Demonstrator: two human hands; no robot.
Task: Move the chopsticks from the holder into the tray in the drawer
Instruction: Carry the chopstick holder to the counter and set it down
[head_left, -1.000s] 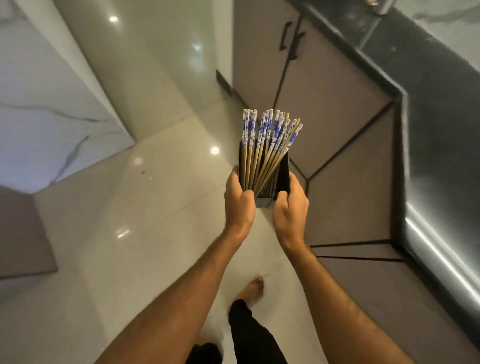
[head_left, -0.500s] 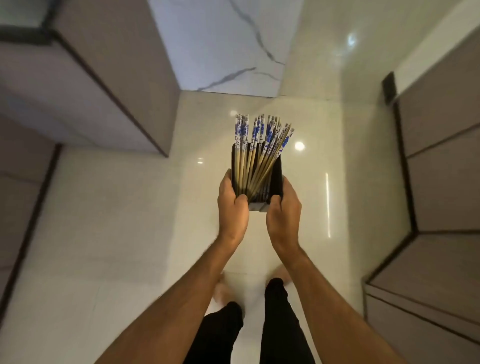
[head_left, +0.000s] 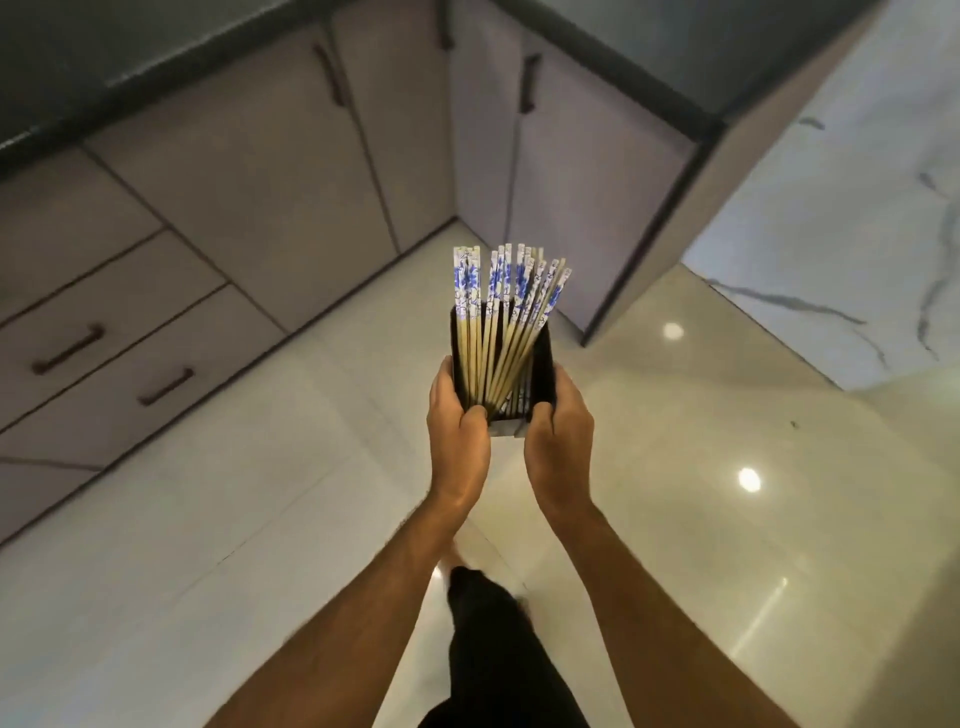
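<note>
Bamboo chopsticks (head_left: 506, 322) with blue-and-white patterned tops stand bundled in a black holder (head_left: 543, 371), top ends up and fanned slightly toward the right. The patterned ends project above the holder rim; the plain shafts run down inside it.

Both hands carry the holder in mid-air in front of the body, above the floor (head_left: 208, 545). It rests on no surface.

Left hand (head_left: 460, 431): grips the left wall of the holder. The thumb lies curled over the near rim; the fingers wrap round the far side and are hidden from view.

Right hand (head_left: 561, 436): grips the right wall of the holder in the same manner, thumb curled at the near edge, fingers round the outer side. The two hands face each other with the holder base between them.

Cream glossy tiles cover the floor and reflect several ceiling lights. Grey cabinets form an inner corner beyond the holder:
- Left run: drawers (head_left: 104, 332) with dark bar handles, all closed.
- Centre and right run: tall doors (head_left: 291, 171) with dark vertical handles, closed.
- A dark worktop (head_left: 130, 47) runs along the top of the cabinets.

A white marble-pattern panel (head_left: 841, 218) with grey veins stands at the right. Below the forearms, a leg in black trousers (head_left: 493, 639) is visible above the floor. No tray can be made out.
</note>
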